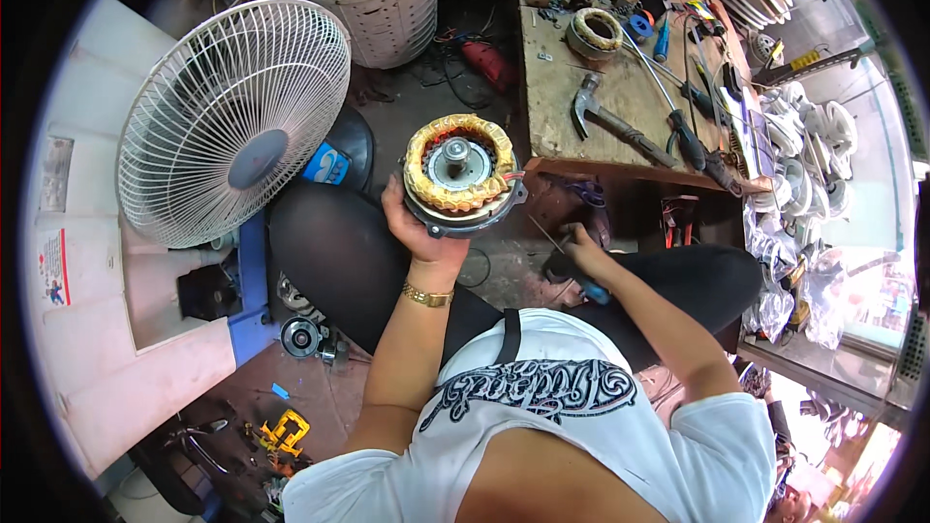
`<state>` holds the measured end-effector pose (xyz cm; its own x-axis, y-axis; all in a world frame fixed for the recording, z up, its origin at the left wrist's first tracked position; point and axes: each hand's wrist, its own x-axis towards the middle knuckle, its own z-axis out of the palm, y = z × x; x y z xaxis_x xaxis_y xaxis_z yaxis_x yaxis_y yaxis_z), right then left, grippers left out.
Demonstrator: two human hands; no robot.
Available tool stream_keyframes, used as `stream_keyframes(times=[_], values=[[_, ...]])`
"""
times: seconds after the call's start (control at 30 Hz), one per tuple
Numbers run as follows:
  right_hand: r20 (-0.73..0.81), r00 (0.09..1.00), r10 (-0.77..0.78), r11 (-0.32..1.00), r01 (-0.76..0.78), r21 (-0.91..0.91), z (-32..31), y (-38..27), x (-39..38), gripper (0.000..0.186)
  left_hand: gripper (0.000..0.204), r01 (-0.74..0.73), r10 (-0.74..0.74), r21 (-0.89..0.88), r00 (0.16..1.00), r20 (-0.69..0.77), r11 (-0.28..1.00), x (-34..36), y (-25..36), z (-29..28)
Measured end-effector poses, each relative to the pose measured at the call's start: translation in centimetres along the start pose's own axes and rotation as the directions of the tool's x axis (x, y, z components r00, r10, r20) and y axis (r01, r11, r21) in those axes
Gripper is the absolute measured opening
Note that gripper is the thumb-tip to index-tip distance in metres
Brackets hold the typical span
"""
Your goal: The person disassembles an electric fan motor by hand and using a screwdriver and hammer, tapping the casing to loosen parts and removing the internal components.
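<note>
My left hand (418, 232), with a gold watch at the wrist, holds up a fan motor (459, 172) from below. Its ring of yellow-wrapped windings faces up, and a metal shaft stands in the centre. Red wires come out at the ring's right side. Lower and to the right, my right hand (586, 250) is closed round a screwdriver (593, 291). The blue handle shows below the hand, and the thin blade points up and left toward the motor, apart from it.
A fan with a white wire guard (232, 126) stands at left. On the wooden bench (552, 102) at upper right lie a hammer (620, 121), another wound ring (596, 32) and several tools. A white basket (383, 19) stands behind; a motor part (302, 337) lies on the floor.
</note>
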<state>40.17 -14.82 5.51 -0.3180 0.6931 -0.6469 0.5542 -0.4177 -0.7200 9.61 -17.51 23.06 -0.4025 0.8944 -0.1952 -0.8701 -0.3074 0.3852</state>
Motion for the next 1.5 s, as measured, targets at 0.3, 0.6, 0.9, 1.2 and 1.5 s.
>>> stream_keyframes(times=[0.3, 0.6, 0.9, 1.2, 1.5], values=[[0.312, 0.850, -0.425, 0.817, 0.509, -0.272, -10.2, -25.1, -21.5, 0.058, 0.056, 0.033, -0.033, 0.045, 0.999, -0.015, 0.998, 0.3, -1.2, 1.5], [0.387, 0.908, -0.157, 0.927, 0.271, -0.259, -9.1, -29.8, -23.6, 0.055, 0.060, 0.018, -0.018, 0.104, 1.000, -0.006, 0.994, 0.3, -1.2, 0.9], [0.451, 0.781, -0.432, 0.475, 0.622, -0.623, -8.7, -31.7, -22.9, 0.052, 0.061, 0.001, -0.002, 0.145, 1.000, 0.007, 0.989, 0.3, -1.2, 1.2], [0.491, 0.787, -0.375, 0.325, 0.607, -0.725, -8.4, -34.8, -23.3, 0.047, 0.061, 0.004, -0.007, 0.117, 1.000, 0.029, 0.993, 0.2, -1.0, 1.2], [0.509, 0.790, -0.343, 0.350, 0.610, -0.711, -8.4, -35.1, -23.3, 0.048, 0.062, -0.002, -0.007, 0.087, 0.994, 0.111, 0.996, 0.3, -0.9, 0.7]])
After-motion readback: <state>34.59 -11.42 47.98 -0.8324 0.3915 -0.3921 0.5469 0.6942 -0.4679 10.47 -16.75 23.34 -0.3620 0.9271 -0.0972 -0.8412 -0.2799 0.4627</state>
